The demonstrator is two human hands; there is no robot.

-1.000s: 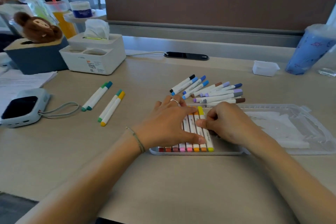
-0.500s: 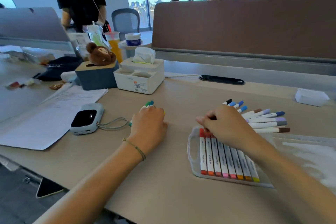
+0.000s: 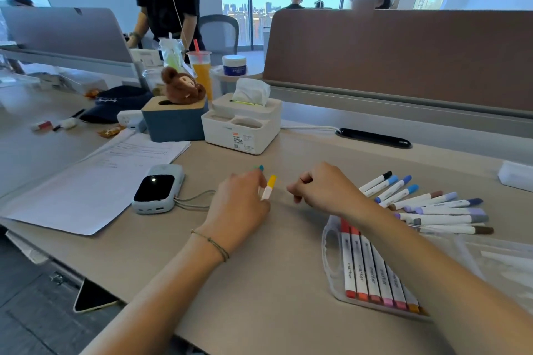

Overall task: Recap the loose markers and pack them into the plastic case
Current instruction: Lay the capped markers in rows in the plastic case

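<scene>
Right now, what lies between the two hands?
In the head view, only bare table separates the left hand, holding a yellow-capped marker, from the right hand.

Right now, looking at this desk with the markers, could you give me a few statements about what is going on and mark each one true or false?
1. The left hand holds a yellow-capped marker. True.
2. The right hand grips a blue marker. False: its fingers are curled but no marker shows in them.
3. The plastic case already holds a row of markers in red, orange and pink. True.
4. The loose markers lie to the left of the case. False: they lie behind it, to the right.
5. The plush toy sits on the white tissue box. False: it sits on the blue box.
</scene>
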